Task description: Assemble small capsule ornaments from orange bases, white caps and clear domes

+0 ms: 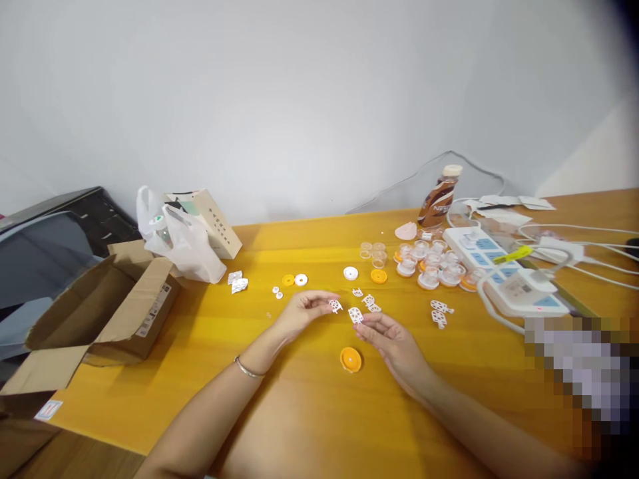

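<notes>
My left hand (305, 311) pinches a small white plastic piece with cut-out holes (335, 306). A similar flat white perforated piece (355, 315) is held between the thumb and fingers of my right hand (392, 342). The two pieces are close together but apart, above the table. Below them lies an orange round cap (350, 360). Just behind my right hand are several more white perforated pieces (368, 301), and others (438, 313) lie off to the right. A white disc (351, 273) and an orange disc (379, 276) sit farther back.
Clear-domed round containers (429, 263) cluster at the right beside a white power strip (504, 273) with cables. A brown bottle (439, 196) stands behind. On the left are an open cardboard box (124, 319), a white plastic bag (187, 246) and foil packets (238, 282).
</notes>
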`<action>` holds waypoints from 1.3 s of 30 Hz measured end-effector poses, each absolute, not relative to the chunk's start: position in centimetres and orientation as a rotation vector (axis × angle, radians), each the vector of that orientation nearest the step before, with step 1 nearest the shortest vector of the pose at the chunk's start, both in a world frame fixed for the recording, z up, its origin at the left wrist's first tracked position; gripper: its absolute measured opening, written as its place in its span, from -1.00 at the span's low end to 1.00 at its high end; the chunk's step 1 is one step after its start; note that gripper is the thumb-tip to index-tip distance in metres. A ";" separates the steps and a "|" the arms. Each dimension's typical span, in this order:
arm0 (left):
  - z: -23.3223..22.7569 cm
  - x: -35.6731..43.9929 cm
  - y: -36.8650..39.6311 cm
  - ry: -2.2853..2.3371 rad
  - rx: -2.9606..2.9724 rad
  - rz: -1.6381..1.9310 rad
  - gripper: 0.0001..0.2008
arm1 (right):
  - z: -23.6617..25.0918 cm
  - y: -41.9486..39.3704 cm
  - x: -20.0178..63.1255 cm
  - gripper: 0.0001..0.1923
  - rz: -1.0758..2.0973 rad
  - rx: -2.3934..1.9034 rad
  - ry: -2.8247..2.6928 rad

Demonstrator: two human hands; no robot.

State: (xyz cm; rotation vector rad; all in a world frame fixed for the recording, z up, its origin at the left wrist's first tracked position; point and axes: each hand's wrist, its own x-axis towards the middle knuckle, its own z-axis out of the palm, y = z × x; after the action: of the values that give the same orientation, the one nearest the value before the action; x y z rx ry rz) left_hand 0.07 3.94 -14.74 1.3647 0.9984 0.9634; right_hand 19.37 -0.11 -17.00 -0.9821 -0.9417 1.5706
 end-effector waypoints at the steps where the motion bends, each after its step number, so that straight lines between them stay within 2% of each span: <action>1: -14.7 0.0 3.9 0.981 1.349 0.968 -0.68 | -17.0 -0.1 19.4 -0.75 1.579 -0.984 -0.946; 4: -14.5 0.1 3.9 0.930 1.362 0.967 -0.66 | -17.0 -0.1 19.4 -0.76 1.615 -0.981 -0.939; 9: -14.0 0.9 3.0 0.845 1.614 0.960 -0.79 | -17.2 -0.1 19.5 -0.78 1.649 -0.963 -0.983; 16: -14.0 1.5 2.9 0.852 1.976 0.955 -0.82 | -17.9 0.1 19.7 -0.78 1.681 -0.952 -1.052; 39: -12.9 0.8 3.7 0.780 2.145 0.689 -0.77 | -16.9 -0.1 19.5 -0.74 1.599 -1.032 -1.111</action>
State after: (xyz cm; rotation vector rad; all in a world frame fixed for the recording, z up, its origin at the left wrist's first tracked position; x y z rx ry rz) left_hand 0.82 3.70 -12.90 2.1452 0.7802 0.6888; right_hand 19.52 -0.13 -16.90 -1.0325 -1.1108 1.5987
